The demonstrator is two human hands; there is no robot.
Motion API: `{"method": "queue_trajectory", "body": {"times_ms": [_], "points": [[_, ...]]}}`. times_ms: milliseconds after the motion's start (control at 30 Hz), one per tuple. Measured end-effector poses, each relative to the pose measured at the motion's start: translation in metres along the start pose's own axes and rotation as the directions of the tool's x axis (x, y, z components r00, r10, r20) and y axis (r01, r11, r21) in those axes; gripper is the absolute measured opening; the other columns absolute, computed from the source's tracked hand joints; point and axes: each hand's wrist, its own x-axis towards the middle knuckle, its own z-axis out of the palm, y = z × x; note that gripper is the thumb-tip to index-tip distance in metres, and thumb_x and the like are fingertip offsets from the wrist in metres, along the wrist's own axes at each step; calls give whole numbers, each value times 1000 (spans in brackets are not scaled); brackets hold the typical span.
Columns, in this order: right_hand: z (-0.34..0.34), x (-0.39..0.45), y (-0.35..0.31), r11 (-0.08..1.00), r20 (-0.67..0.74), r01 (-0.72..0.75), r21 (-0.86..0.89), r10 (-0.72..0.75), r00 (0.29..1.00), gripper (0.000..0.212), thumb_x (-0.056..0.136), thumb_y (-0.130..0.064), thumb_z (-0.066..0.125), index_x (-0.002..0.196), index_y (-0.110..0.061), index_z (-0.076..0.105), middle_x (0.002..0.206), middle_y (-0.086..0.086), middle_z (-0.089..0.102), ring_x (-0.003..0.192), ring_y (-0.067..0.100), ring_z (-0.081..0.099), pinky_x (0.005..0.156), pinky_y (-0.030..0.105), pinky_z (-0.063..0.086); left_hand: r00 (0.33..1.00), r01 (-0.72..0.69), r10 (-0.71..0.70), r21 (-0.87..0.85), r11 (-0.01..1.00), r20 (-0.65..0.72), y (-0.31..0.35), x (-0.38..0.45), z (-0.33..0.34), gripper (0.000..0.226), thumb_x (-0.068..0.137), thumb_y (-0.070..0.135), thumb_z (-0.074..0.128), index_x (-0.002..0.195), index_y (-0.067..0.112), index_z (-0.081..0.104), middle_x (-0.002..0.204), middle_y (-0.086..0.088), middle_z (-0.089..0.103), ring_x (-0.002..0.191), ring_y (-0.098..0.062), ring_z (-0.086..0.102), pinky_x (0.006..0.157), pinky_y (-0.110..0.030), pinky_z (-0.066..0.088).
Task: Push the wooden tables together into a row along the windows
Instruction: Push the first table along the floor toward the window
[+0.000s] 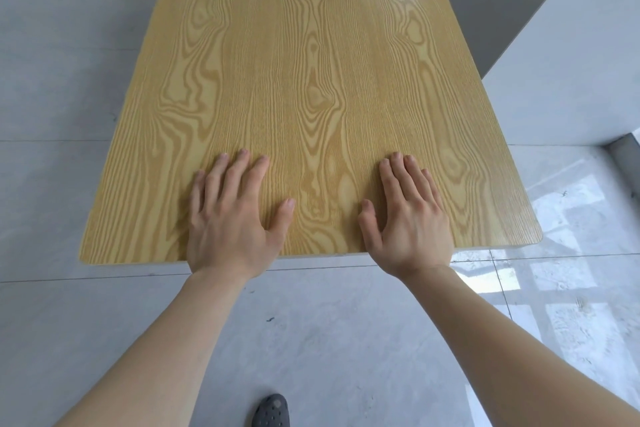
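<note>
One wooden table (304, 62) with a light, grained top fills the middle of the head view, its near edge right in front of me. My left hand (232, 218) lies palm down on the top near that edge, fingers spread. My right hand (408, 218) lies flat the same way, a little to the right. Neither hand grips anything. The table's legs and far end are hidden.
A white wall or pillar (571, 62) stands close along the table's right side. Grey tiled floor (62, 97) lies to the left and below me, with window light reflected at the right (571, 253). My dark shoe (272, 411) shows at the bottom.
</note>
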Motion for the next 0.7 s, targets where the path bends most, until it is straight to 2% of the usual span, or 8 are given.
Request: {"method": "queue_trajectory", "body": {"times_ms": [367, 700], "points": [[19, 52, 5, 1000, -20, 8, -23, -8, 1000, 69, 96, -47, 40, 149, -3, 45, 159, 16, 41, 152, 31, 29, 124, 47, 23, 1000, -4, 4, 1, 1000, -22, -3, 54, 9, 72, 95, 70, 30, 154, 29, 35, 164, 3, 32, 155, -22, 16, 126, -51, 13], [19, 54, 1, 1000, -12, 8, -26, -8, 1000, 69, 97, -47, 38, 149, -3, 45, 159, 16, 40, 152, 31, 29, 124, 48, 23, 1000, -6, 6, 10, 1000, -9, -5, 58, 8, 73, 95, 70, 30, 155, 28, 35, 164, 2, 32, 155, -23, 17, 126, -51, 12]]}}
